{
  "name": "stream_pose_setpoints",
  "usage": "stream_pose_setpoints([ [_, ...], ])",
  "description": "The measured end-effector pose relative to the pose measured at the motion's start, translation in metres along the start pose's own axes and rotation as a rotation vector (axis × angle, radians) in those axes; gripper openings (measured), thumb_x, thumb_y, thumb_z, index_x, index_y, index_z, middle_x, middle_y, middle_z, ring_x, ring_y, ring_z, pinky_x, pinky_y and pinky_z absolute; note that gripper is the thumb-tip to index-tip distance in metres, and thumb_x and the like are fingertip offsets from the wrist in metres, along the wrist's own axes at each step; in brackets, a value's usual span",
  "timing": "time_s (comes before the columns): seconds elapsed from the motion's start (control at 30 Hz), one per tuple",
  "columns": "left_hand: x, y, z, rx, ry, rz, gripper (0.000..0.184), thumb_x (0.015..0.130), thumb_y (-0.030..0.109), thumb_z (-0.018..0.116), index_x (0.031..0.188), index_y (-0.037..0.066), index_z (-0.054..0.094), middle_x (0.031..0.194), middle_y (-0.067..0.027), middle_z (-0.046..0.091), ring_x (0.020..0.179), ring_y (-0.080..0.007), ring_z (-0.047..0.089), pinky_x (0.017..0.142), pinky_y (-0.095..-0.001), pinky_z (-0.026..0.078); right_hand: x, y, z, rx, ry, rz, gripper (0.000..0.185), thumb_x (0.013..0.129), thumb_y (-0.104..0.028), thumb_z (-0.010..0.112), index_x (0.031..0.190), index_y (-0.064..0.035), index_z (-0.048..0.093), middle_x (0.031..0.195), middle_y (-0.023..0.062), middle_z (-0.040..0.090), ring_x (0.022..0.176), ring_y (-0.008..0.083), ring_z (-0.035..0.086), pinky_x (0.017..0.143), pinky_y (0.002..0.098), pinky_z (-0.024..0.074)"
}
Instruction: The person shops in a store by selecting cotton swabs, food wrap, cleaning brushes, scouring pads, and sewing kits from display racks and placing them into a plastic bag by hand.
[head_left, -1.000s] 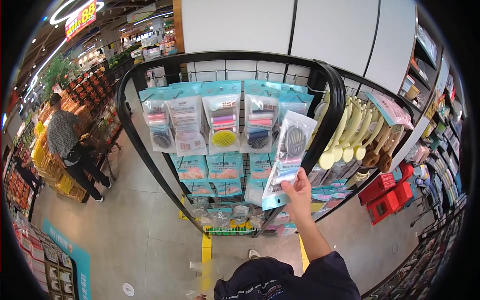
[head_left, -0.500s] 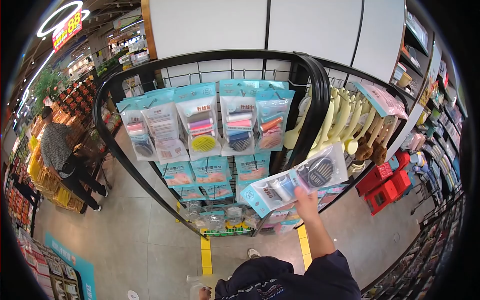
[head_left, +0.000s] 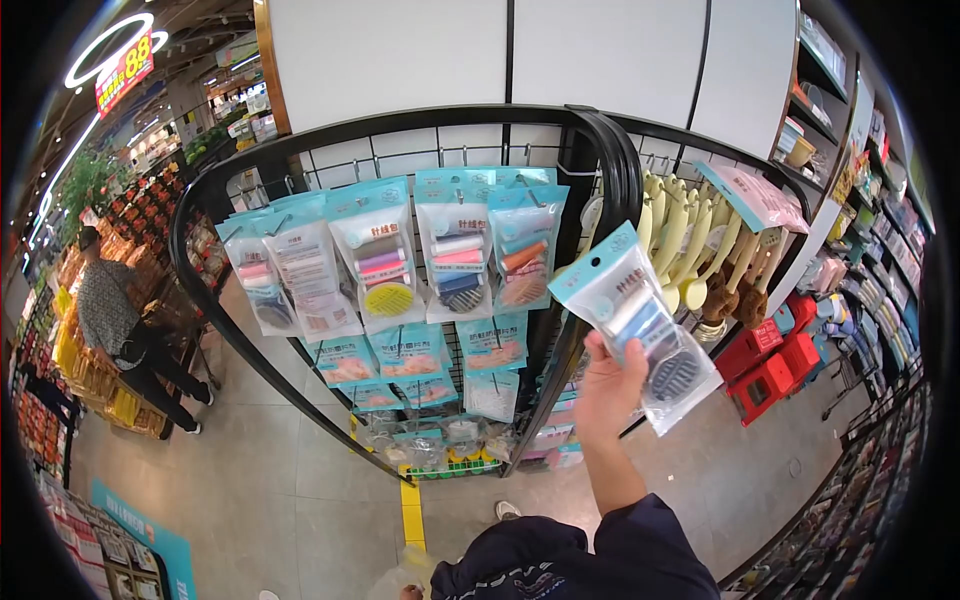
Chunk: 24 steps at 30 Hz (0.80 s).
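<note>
My right hand [head_left: 612, 388] pinches a sewing kit packet [head_left: 640, 325] by its left edge, in front of the rack's right post. The packet is tilted, its blue hole-punched header at the upper left and its dark coil at the lower right. Similar sewing kit packets [head_left: 378, 262] hang in a row on the wire rack [head_left: 440, 112] to the left. Only a small part of my left hand [head_left: 411, 592] shows at the bottom edge, beside a blurred clear plastic bag [head_left: 405, 572]; its fingers cannot be made out.
Pale green utensils [head_left: 690, 240] and brown brushes [head_left: 745, 285] hang on the rack's right side. Red stools [head_left: 775, 375] stand on the floor at right. At left a person [head_left: 115, 310] stands by stacked yellow goods. Stocked shelves line the far right.
The packet has turned over from header down to header up, staying in my right hand. My view has shifted, so the rack sits further left. The bag by my left hand has moved slightly.
</note>
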<state>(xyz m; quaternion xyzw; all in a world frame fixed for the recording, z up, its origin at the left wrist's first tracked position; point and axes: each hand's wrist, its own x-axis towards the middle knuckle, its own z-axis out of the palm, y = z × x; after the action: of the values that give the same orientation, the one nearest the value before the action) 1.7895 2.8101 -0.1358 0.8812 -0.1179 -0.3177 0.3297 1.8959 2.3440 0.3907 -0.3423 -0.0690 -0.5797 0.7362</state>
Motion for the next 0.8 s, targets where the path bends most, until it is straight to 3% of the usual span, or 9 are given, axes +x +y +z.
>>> stream_pose_setpoints([
  [0.17,0.003,0.012,-0.01,0.006,-0.024,-0.025,0.049,0.079,0.037,0.053,0.115,0.003,0.049,0.118,-0.0264,0.045,0.111,-0.0398,0.039,0.096,-0.0444,0.03,-0.003,0.031,0.026,0.046,0.067,-0.017,0.036,0.09,-0.022,0.043,0.118,0.0006,0.044,0.106,0.0106,0.058,0.092,0.0204,0.059,0.087,0.0339,0.0462],
  [0.47,-0.003,0.021,-0.004,-0.079,0.134,-0.079,0.037,0.08,0.031,0.049,0.099,-0.001,0.053,0.101,-0.0245,0.052,0.097,-0.0398,0.046,0.087,-0.0448,0.036,0.003,0.071,0.06,0.109,0.045,-0.003,0.039,0.092,-0.025,0.04,0.122,-0.0001,0.042,0.116,0.01,0.054,0.105,0.0201,0.053,0.097,0.0334,0.04],
  [0.53,0.024,-0.027,0.004,0.401,-0.085,0.115,0.028,0.078,0.028,0.05,0.083,0.001,0.054,0.083,-0.0213,0.052,0.082,-0.039,0.048,0.076,-0.0449,0.039,0.005,0.074,0.066,0.125,0.043,-0.01,0.04,0.093,-0.026,0.039,0.122,0.0013,0.041,0.117,0.0118,0.052,0.107,0.0204,0.053,0.098,0.0323,0.0385],
  [0.57,0.016,-0.028,0.011,0.4,-0.082,0.112,0.028,0.078,0.028,0.05,0.083,0.001,0.054,0.083,-0.0213,0.052,0.082,-0.039,0.048,0.076,-0.0449,0.039,0.007,0.077,0.067,0.14,0.046,-0.004,0.041,0.093,-0.026,0.039,0.122,0.0023,0.04,0.117,0.0127,0.052,0.107,0.0205,0.052,0.099,0.032,0.0379],
  [0.63,0.002,-0.028,0.025,-0.031,0.132,0.009,0.026,0.075,0.027,0.053,0.076,0.001,0.052,0.076,-0.0207,0.052,0.076,-0.0396,0.048,0.071,-0.0458,0.04,0.008,0.08,0.071,0.157,0.048,0.003,0.042,0.093,-0.026,0.039,0.122,0.0033,0.039,0.117,0.0136,0.052,0.107,0.0206,0.052,0.099,0.0316,0.0373],
  [0.8,0.02,-0.053,0.034,0.14,0.173,0.131,0.025,0.075,0.027,0.052,0.076,0.001,0.052,0.077,-0.0212,0.052,0.077,-0.0399,0.048,0.071,-0.0462,0.039,0.01,0.089,0.082,0.193,0.142,-0.017,0.045,0.093,-0.03,0.039,0.122,0.0038,0.038,0.118,0.0138,0.05,0.111,0.0201,0.048,0.102,0.0312,0.0347],
])
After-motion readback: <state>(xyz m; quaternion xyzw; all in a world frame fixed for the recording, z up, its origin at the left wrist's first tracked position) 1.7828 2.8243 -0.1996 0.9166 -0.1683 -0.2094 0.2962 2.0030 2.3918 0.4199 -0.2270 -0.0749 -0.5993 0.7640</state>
